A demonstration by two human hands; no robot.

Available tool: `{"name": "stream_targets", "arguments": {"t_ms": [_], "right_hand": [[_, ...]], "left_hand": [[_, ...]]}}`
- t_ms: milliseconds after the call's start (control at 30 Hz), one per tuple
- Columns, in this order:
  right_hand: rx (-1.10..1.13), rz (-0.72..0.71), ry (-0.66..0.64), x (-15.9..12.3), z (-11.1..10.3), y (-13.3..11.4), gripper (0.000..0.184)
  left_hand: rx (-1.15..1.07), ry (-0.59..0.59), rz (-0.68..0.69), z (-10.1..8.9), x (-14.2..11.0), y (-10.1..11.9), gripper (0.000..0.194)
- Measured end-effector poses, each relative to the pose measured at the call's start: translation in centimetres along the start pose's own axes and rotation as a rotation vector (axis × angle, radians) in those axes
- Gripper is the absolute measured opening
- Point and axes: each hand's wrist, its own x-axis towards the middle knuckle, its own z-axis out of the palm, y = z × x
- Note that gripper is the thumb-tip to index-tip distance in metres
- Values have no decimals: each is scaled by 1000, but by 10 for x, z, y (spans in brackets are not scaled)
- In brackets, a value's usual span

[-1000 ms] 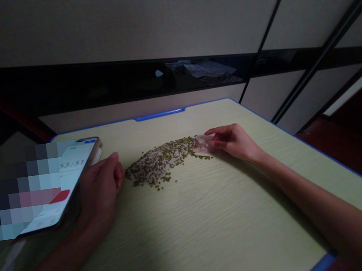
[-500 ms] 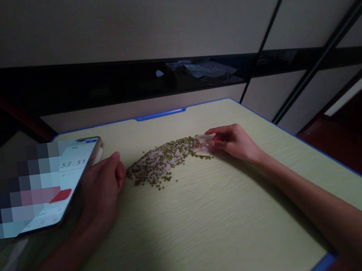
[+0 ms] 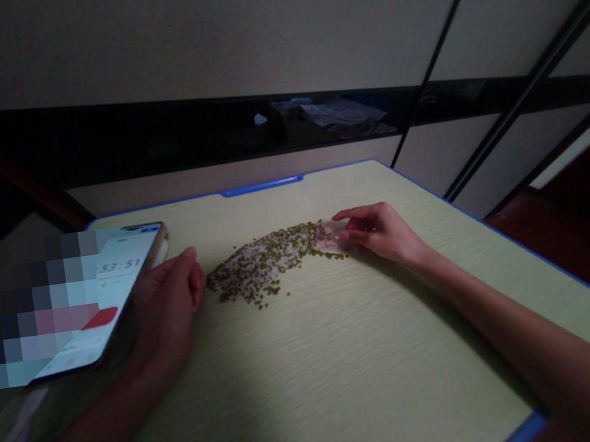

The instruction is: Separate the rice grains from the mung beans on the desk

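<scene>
A long heap of small green beans mixed with pale grains (image 3: 264,260) lies across the middle of the pale yellow table (image 3: 314,363). At the heap's right end my right hand (image 3: 383,233) has its thumb and fingers closed on a small clear plastic piece (image 3: 330,237). Pinkish grains show through or under this plastic; its exact kind is unclear. My left hand (image 3: 166,296) rests at the heap's left end, fingers curled in and thumb on top. Whatever may be inside those curled fingers is hidden.
A phone (image 3: 119,287) showing a timer stands tilted at the left, close behind my left hand. A white cable (image 3: 21,431) runs below it. The table has a blue edge (image 3: 263,186), and pale cabinet panels (image 3: 196,45) rise behind it.
Almost nothing differs. The clear plastic at my right fingertips has shifted very slightly over the heap's right end; my left hand stays in place.
</scene>
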Motion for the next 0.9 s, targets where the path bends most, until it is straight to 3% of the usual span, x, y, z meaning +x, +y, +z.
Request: {"name": "stream_targets", "arguments": {"t_ms": [900], "right_hand": [[-17, -41, -12, 0, 3, -1, 40]], "left_hand": [[34, -4, 5, -1, 1, -4, 42]]}}
